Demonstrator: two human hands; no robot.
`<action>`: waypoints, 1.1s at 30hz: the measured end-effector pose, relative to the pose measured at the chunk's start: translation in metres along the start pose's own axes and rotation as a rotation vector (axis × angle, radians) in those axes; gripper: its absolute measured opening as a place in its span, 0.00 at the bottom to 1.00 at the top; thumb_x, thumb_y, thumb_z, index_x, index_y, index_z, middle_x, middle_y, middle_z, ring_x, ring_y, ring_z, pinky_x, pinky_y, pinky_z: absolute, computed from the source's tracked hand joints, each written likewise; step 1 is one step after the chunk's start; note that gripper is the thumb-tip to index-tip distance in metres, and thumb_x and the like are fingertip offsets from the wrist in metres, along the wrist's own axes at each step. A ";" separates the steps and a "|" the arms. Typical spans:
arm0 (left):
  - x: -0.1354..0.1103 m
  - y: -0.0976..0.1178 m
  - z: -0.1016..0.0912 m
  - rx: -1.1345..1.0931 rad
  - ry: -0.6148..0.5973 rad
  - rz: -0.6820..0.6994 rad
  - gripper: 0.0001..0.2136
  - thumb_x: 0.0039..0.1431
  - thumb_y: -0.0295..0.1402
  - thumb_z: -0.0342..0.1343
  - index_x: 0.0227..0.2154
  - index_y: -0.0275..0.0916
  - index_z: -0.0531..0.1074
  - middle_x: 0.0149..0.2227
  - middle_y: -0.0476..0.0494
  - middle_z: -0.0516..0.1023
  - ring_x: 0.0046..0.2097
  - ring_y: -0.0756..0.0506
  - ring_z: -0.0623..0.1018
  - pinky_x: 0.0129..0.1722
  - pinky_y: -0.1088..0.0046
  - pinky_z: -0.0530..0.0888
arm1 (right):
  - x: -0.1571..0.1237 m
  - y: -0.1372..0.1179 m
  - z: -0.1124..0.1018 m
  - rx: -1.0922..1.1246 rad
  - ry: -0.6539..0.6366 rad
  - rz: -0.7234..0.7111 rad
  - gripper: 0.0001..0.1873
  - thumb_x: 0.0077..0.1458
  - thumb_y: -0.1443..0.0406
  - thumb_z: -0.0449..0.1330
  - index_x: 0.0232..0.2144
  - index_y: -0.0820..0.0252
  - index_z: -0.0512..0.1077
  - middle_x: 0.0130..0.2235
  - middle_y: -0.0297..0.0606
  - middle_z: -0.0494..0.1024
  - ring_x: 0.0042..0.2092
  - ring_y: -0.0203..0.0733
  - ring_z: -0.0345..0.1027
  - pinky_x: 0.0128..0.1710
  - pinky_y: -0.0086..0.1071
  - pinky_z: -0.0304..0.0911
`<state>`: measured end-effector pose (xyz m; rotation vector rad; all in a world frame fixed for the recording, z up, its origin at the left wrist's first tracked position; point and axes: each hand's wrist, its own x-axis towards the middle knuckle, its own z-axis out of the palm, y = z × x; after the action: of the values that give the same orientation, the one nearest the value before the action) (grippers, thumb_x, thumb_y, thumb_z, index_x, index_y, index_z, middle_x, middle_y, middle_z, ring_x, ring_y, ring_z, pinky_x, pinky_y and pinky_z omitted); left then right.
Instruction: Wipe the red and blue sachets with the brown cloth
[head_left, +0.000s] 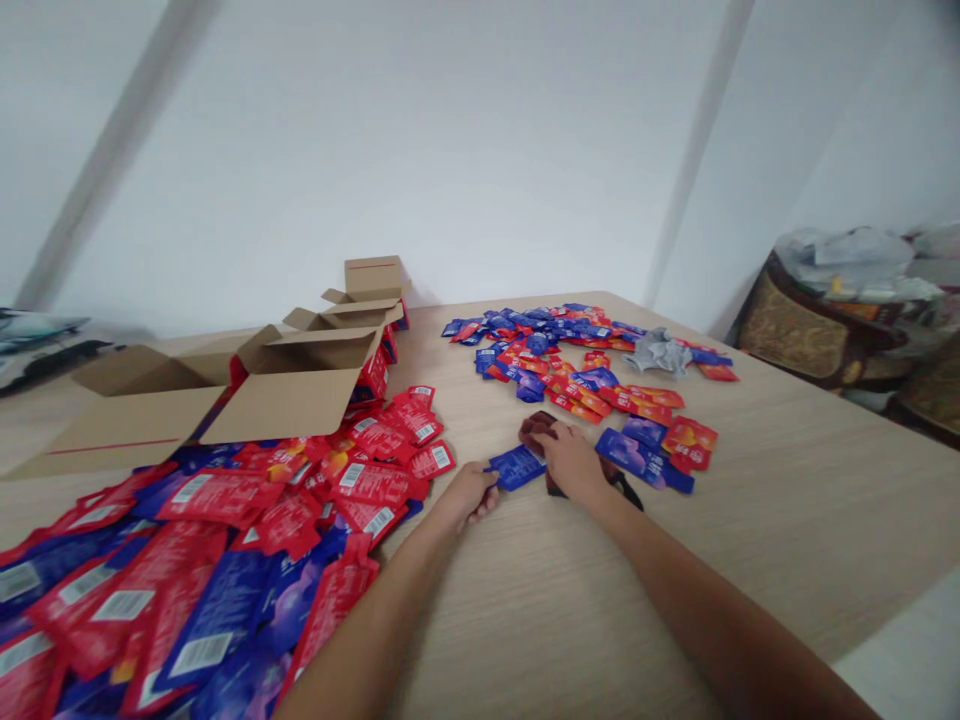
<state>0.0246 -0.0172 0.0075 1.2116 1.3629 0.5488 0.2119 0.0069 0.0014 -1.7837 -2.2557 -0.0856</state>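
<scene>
My left hand [474, 492] pinches the left end of a small blue sachet [517, 467], which lies nearly flat just above the tabletop. Beside it, my right hand [574, 458] is closed over a dark reddish-brown, soft-looking item [536, 425]. Part of that item is hidden under the hand, and its exact kind cannot be made out. Just right of this hand lie a blue-purple sachet [634, 455] and an orange-red sachet [690, 443]. Left of my left hand, a large heap of red packets [217, 495] and blue packets [221, 600] spreads toward the front edge.
Several open cardboard boxes [285, 405] stand behind the heap on the left. Small sachets [555, 330] are scattered at the back of the wooden table [510, 620], with a crumpled grey wrapper [658, 352] among them. A patterned chair [795, 320] holding plastic bags stands at right.
</scene>
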 end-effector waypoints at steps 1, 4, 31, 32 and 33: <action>0.000 -0.001 -0.002 0.006 0.006 -0.002 0.15 0.55 0.40 0.46 0.18 0.37 0.61 0.10 0.56 0.60 0.10 0.57 0.55 0.11 0.81 0.50 | 0.001 0.005 0.000 -0.001 0.012 0.020 0.19 0.58 0.68 0.47 0.49 0.50 0.69 0.46 0.43 0.67 0.46 0.47 0.56 0.44 0.36 0.55; 0.001 -0.002 -0.005 0.026 0.031 -0.014 0.16 0.55 0.41 0.47 0.17 0.37 0.61 0.10 0.56 0.61 0.10 0.57 0.56 0.11 0.81 0.50 | -0.007 0.000 -0.004 0.066 0.094 -0.033 0.20 0.59 0.67 0.45 0.52 0.50 0.66 0.47 0.42 0.66 0.46 0.46 0.56 0.45 0.36 0.55; 0.004 -0.006 -0.124 -1.099 1.011 0.662 0.05 0.55 0.28 0.47 0.26 0.38 0.58 0.18 0.54 0.68 0.18 0.55 0.68 0.22 0.81 0.68 | -0.001 0.017 0.016 0.074 0.193 -0.069 0.19 0.58 0.64 0.46 0.49 0.46 0.69 0.44 0.39 0.68 0.46 0.43 0.59 0.45 0.33 0.55; 0.006 -0.006 -0.129 -1.124 1.031 0.646 0.05 0.56 0.25 0.46 0.26 0.38 0.57 0.19 0.54 0.68 0.18 0.55 0.69 0.22 0.80 0.68 | -0.001 0.017 0.016 0.073 0.194 -0.071 0.19 0.58 0.64 0.46 0.48 0.46 0.69 0.44 0.39 0.68 0.46 0.43 0.59 0.45 0.33 0.55; 0.008 -0.003 -0.134 -1.152 1.048 0.637 0.05 0.56 0.23 0.44 0.27 0.38 0.58 0.20 0.53 0.69 0.19 0.55 0.70 0.23 0.80 0.70 | -0.001 0.017 0.016 0.073 0.193 -0.070 0.19 0.58 0.64 0.46 0.48 0.45 0.69 0.44 0.38 0.68 0.45 0.43 0.59 0.44 0.33 0.56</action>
<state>-0.0981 0.0329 0.0300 0.2769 1.0327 2.2629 0.2257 0.0129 -0.0161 -1.5869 -2.1561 -0.1782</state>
